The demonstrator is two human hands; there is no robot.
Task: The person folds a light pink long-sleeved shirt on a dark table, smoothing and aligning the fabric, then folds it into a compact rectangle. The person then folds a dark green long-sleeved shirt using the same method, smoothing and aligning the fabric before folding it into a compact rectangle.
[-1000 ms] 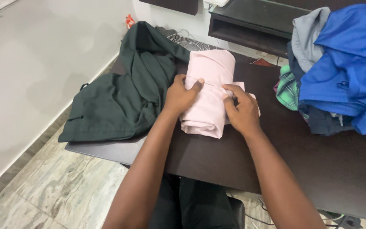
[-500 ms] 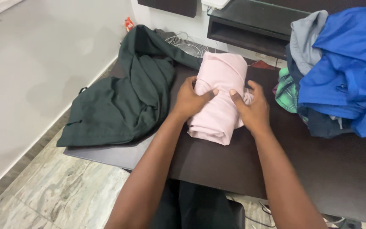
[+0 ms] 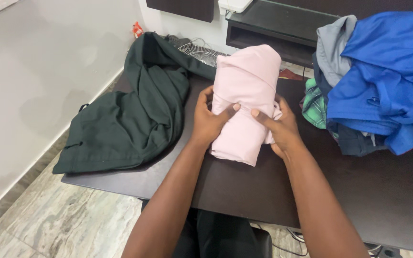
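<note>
A folded pale pink garment (image 3: 248, 91) rests on the dark table (image 3: 378, 191), its far end raised. My left hand (image 3: 210, 119) grips its left side with the thumb pressed across the front. On the opposite side, my right hand (image 3: 278, 126) holds the bundle, thumb on top and fingers wrapped behind the fabric. Both thumbs nearly meet at the middle of the bundle.
A dark green garment (image 3: 130, 110) drapes over the table's left end. A heap of blue, grey and green plaid clothes (image 3: 378, 81) lies at the right. Behind are a wire fan guard (image 3: 199, 51), a black shelf (image 3: 273, 24) and a white wall. Tiled floor lies below.
The pink bundle has been lifted at its far end and pulled closer. Both hands shifted from pressing on top to gripping its sides.
</note>
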